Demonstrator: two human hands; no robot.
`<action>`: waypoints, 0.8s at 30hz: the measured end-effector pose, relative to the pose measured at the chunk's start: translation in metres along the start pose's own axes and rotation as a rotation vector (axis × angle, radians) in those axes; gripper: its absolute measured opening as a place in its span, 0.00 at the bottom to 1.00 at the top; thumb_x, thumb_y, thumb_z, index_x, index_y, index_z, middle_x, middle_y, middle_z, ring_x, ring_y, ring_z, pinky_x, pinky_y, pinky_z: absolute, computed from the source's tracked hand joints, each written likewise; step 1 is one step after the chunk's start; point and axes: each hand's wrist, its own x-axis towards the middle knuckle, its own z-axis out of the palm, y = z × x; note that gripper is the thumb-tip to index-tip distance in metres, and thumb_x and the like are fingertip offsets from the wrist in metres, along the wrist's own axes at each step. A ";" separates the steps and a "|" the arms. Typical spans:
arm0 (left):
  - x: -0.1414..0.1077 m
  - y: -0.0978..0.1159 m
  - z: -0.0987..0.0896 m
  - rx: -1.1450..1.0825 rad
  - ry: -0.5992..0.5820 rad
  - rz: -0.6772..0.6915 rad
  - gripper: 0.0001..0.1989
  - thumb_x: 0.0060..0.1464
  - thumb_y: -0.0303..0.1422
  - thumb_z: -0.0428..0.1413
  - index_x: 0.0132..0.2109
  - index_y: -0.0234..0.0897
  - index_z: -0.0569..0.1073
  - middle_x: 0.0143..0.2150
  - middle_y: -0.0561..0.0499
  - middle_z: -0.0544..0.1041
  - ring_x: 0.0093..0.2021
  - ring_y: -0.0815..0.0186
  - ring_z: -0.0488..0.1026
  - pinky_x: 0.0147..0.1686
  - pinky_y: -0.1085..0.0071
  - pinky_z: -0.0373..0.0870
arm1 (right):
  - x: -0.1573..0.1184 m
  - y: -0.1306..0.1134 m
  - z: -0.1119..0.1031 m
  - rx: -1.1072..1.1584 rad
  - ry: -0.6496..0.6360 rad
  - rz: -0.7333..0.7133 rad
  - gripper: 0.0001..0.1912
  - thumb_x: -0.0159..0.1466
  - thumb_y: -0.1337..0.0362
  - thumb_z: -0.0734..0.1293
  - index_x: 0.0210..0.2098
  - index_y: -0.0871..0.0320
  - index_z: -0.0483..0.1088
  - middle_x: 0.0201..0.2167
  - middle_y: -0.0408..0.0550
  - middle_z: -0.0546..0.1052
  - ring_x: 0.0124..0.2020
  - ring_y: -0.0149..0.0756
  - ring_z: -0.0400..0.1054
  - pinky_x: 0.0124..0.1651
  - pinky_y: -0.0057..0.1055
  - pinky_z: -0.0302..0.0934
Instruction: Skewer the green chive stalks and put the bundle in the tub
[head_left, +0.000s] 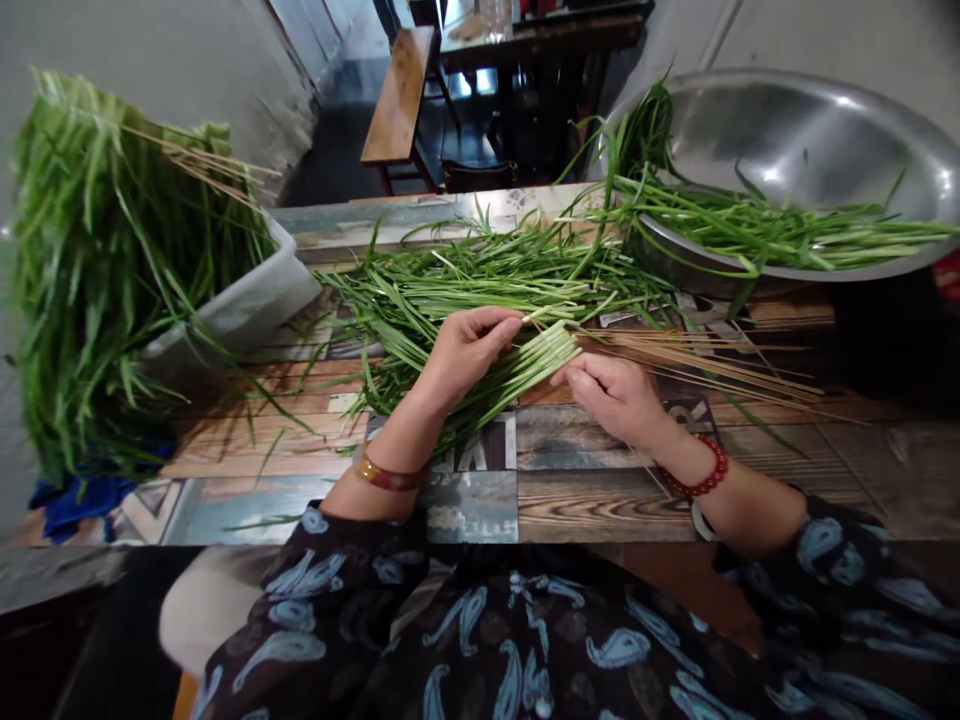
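Green stalks [541,357], laid side by side in a flat row, are at mid-table, between the two hands. Long axis is diagonal: pale butt ends point up and right, away from the wearer, and the green leaf ends trail down-left, passing beneath the left forearm.

Left hand [474,350]: thumb and index fingers closed at the upper edge of the row, on the pale end of a single stalk [538,315]. That stalk's tip points right and slightly up.

Right hand [616,398]: fingers curled, thumb-to-index gap narrow, right at the lower corner of the pale ends. Possibly pinching a thin stick there; contact point is too small to be sure.

Loose pile of greens [480,272] sits on the table [577,500] just beyond the hands, leaves mostly lying left-right. Bamboo skewers [720,365] fan out to the right of the row, long axis roughly left-right, a few angled off.

Far left: white bin [262,290] with hanging greens [82,250] draped over its side, leaves down, skewers across their top. Far right: steel basin [810,140], more greens inside, some over the near-left rim. Blue cloth [82,505] at the table's left end, below the hanging greens.
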 end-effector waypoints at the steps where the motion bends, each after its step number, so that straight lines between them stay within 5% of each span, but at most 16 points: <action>1: 0.000 0.000 0.000 -0.017 0.002 -0.009 0.14 0.52 0.40 0.62 0.36 0.32 0.82 0.24 0.53 0.73 0.24 0.72 0.64 0.24 0.76 0.59 | 0.000 0.001 0.001 0.018 -0.003 0.003 0.15 0.67 0.64 0.59 0.33 0.59 0.77 0.19 0.41 0.70 0.23 0.30 0.63 0.28 0.27 0.55; 24: -0.004 0.006 0.007 -0.133 0.108 0.008 0.10 0.48 0.37 0.65 0.33 0.33 0.80 0.26 0.53 0.76 0.25 0.73 0.66 0.27 0.76 0.62 | -0.003 0.002 0.005 0.045 -0.013 -0.032 0.14 0.68 0.65 0.59 0.33 0.58 0.75 0.19 0.41 0.67 0.24 0.30 0.63 0.27 0.26 0.55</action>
